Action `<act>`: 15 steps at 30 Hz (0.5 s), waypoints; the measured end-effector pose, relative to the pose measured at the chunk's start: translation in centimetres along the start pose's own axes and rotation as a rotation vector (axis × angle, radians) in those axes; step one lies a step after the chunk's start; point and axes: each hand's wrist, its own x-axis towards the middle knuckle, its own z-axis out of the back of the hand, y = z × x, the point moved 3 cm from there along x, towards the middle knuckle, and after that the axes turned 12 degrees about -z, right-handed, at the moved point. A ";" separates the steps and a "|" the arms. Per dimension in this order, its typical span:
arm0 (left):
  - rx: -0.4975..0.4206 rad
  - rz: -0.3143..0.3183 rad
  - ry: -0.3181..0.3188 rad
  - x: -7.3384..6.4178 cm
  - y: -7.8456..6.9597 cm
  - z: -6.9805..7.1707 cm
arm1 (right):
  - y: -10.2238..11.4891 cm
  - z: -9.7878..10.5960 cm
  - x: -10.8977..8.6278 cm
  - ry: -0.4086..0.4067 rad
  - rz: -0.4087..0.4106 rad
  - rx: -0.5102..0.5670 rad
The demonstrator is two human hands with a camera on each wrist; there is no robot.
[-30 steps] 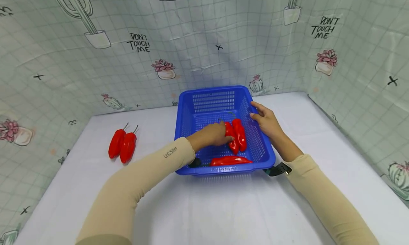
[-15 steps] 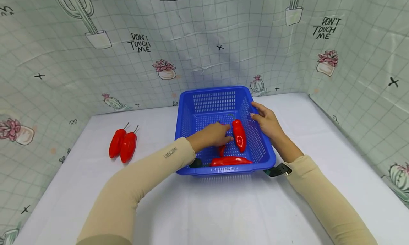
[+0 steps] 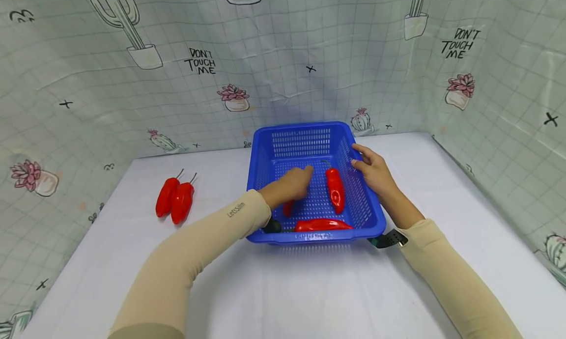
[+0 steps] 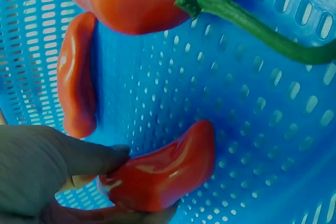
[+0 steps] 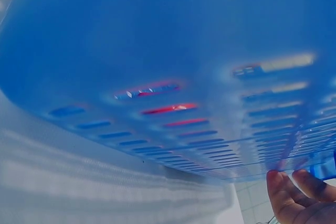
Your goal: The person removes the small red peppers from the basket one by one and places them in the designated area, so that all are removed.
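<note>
In the head view a blue plastic basket (image 3: 292,238) holds several red peppers. Inside it my left hand (image 3: 289,185) pinches one red pepper (image 4: 165,174) between thumb and fingers, close over the perforated floor; from above, the hand hides most of it. Another red pepper (image 3: 335,190) lies lengthwise on the basket's right side, and a further red pepper (image 3: 323,225) lies along the front wall. My right hand (image 3: 375,171) grips the basket's right rim, thumb and forefinger over the edge. In the right wrist view, fingertips (image 5: 275,182) touch the outer wall.
Two more red peppers with stems (image 3: 182,201) lie side by side on the white table (image 3: 309,295), left of the basket. A patterned cloth (image 3: 283,49) hangs behind and on both sides. A dark strap (image 3: 389,240) is at my right wrist.
My left hand has drawn one red pepper leftward, away from the pepper it lay beside. My right hand stays on the basket rim. The head view has shifted slightly.
</note>
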 end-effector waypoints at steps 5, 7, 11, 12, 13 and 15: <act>-0.044 0.025 0.020 0.0 0.4 0.3 | 0.1 0.0 0.0 0.021 0.018 0.020; -0.047 0.017 0.021 0.0 0.5 0.5 | 0.2 0.0 0.1 0.023 0.018 0.022; -0.054 -0.005 -0.010 0.0 0.9 1.4 | 0.1 0.0 0.1 0.015 0.010 0.014; -0.063 -0.008 -0.021 -0.1 1.1 1.7 | 0.1 0.0 0.1 0.012 0.009 0.012; -0.068 -0.012 -0.034 -0.1 1.2 2.1 | 0.1 0.1 0.1 0.010 0.008 0.011; -0.100 -0.014 -0.057 -0.3 1.6 2.9 | 0.0 0.2 0.1 0.007 0.006 0.014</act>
